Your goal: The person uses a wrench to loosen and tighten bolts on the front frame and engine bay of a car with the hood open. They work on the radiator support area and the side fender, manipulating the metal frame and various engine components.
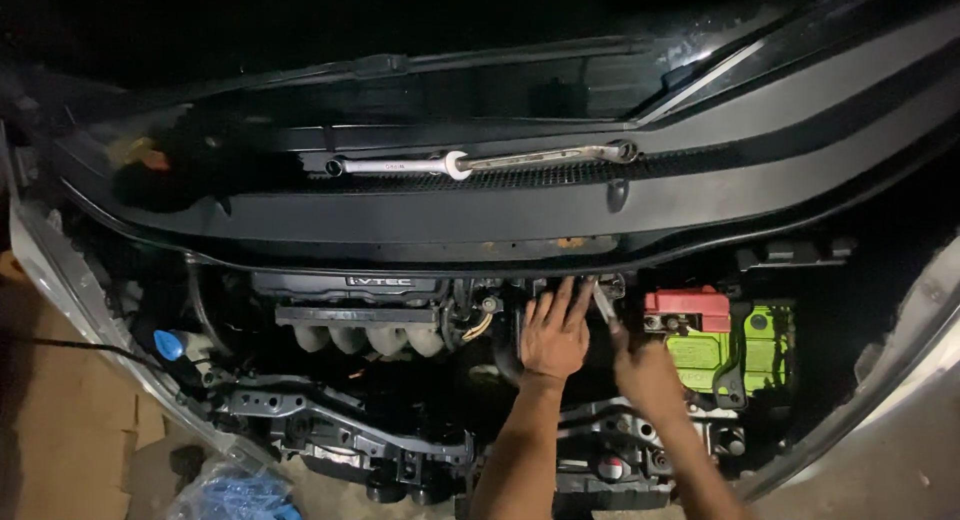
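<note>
I look down into an open car engine bay. My left hand [553, 332] lies flat with fingers spread on dark parts just right of the engine cover [345, 285]. My right hand [645, 370] is closed around a slim metal tool [604, 305] whose tip points up toward the rear of the bay, next to my left fingertips. What the tool's tip touches is hidden in the dark.
Two wrenches [480, 162] lie end to end on the black cowl below the windshield. A green battery [735, 345] with a red terminal cover [688, 305] sits right of my hands. A blue cap [167, 345] is at left, crumpled blue plastic [235, 495] and cardboard [60, 440] on the floor.
</note>
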